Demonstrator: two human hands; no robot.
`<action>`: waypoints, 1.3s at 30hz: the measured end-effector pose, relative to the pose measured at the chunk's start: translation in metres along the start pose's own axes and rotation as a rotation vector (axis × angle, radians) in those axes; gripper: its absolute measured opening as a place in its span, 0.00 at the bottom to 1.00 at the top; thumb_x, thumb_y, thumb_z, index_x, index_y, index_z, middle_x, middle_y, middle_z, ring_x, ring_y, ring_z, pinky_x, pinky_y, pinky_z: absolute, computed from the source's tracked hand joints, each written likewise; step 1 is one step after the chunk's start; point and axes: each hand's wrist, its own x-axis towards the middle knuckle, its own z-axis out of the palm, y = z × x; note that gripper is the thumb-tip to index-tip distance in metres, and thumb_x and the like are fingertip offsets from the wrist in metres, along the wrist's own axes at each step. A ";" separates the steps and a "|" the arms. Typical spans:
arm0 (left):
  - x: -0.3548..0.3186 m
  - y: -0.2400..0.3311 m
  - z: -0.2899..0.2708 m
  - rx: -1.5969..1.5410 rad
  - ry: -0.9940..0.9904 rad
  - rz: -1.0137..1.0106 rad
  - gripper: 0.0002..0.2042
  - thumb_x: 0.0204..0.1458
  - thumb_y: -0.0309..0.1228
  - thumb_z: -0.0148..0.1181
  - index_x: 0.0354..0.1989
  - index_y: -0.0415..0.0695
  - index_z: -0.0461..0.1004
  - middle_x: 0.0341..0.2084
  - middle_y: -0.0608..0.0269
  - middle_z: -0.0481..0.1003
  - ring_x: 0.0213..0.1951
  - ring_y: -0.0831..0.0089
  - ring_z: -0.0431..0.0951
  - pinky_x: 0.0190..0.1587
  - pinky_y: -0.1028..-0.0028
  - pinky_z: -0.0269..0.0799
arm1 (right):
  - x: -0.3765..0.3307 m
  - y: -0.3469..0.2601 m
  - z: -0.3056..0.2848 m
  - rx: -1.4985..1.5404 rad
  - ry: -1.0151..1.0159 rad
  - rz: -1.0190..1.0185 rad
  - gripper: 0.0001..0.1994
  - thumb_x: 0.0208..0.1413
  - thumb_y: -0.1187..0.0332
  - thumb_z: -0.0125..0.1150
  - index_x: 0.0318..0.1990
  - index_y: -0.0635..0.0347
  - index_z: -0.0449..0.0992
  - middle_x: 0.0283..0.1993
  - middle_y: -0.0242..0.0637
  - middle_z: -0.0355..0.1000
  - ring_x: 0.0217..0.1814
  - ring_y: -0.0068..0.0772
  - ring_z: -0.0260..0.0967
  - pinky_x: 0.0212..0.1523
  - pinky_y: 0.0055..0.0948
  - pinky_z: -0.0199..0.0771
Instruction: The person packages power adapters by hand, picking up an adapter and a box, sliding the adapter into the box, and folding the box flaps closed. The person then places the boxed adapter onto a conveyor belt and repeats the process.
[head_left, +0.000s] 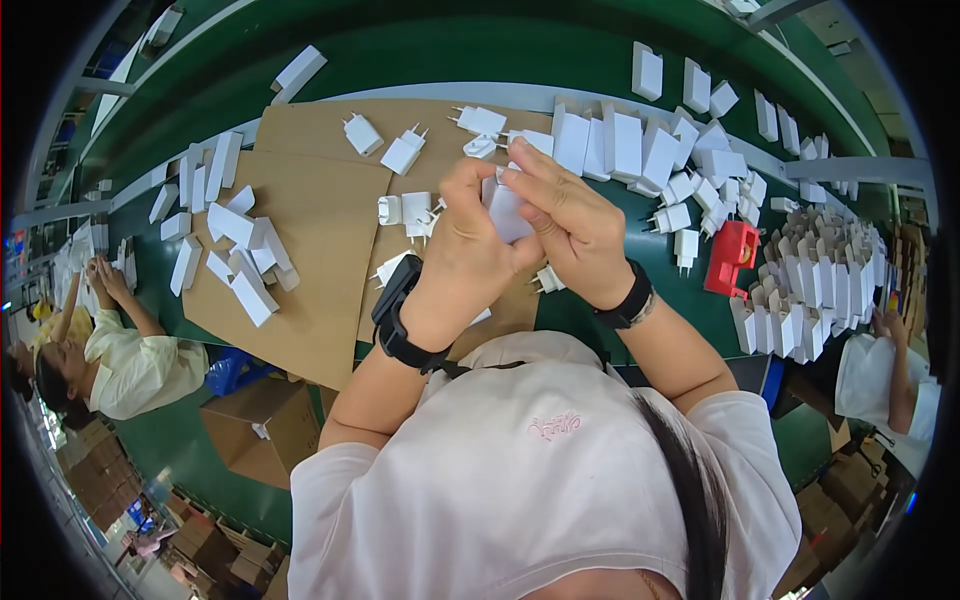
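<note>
Between my two hands, over the cardboard sheet (pixel 330 215), is a small white box (pixel 507 210). My left hand (pixel 468 235) is closed around its left side. My right hand (pixel 582 225) grips the right side, fingers bent over the upper end. What lies inside the box is hidden. Close to my fingers lie several white two-pin plug chargers, including one charger (pixel 404 150) beyond my left hand. Another charger (pixel 687 248) rests to the right of my right hand.
White boxes (pixel 245 235) lie piled on the left. A row of upright boxes (pixel 622 140) stands at the far right, near a red tape dispenser (pixel 733 257) and many open boxes (pixel 810 280). Co-workers (pixel 130 370) sit at both sides; a brown carton (pixel 265 425) stands below left.
</note>
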 end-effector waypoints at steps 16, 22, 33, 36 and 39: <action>-0.013 0.009 -0.013 0.145 -0.084 0.199 0.32 0.35 0.27 0.65 0.46 0.45 0.49 0.36 0.48 0.68 0.31 0.49 0.74 0.30 0.62 0.71 | 0.029 -0.001 -0.048 0.616 -0.485 0.547 0.08 0.42 0.80 0.64 0.34 0.66 0.77 0.46 0.44 0.71 0.46 0.30 0.69 0.49 0.25 0.68; -0.018 0.017 -0.016 0.180 -0.180 0.170 0.32 0.35 0.27 0.65 0.48 0.46 0.50 0.36 0.48 0.69 0.32 0.49 0.74 0.31 0.61 0.71 | 0.028 0.003 -0.048 0.569 -0.601 0.490 0.09 0.37 0.78 0.70 0.28 0.64 0.77 0.44 0.40 0.70 0.42 0.27 0.68 0.44 0.24 0.69; -0.009 0.013 -0.024 0.217 -0.039 0.109 0.33 0.35 0.27 0.66 0.48 0.46 0.51 0.34 0.46 0.70 0.31 0.47 0.74 0.31 0.62 0.71 | 0.016 -0.018 -0.032 -0.007 -0.261 -0.025 0.10 0.42 0.75 0.65 0.35 0.63 0.78 0.43 0.45 0.73 0.41 0.41 0.72 0.41 0.28 0.72; -0.004 0.005 -0.017 0.269 -0.051 0.117 0.33 0.36 0.28 0.65 0.49 0.45 0.50 0.33 0.46 0.70 0.30 0.46 0.73 0.30 0.61 0.70 | 0.004 -0.009 -0.015 -0.218 -0.096 -0.242 0.13 0.42 0.78 0.63 0.40 0.62 0.76 0.44 0.45 0.72 0.42 0.43 0.71 0.41 0.29 0.72; 0.006 -0.012 -0.007 0.125 -0.021 -0.023 0.33 0.36 0.28 0.66 0.49 0.44 0.50 0.33 0.45 0.70 0.31 0.46 0.73 0.30 0.60 0.70 | 0.020 0.011 -0.021 -0.083 -0.220 0.033 0.14 0.42 0.79 0.63 0.40 0.66 0.75 0.46 0.45 0.72 0.43 0.38 0.71 0.42 0.28 0.72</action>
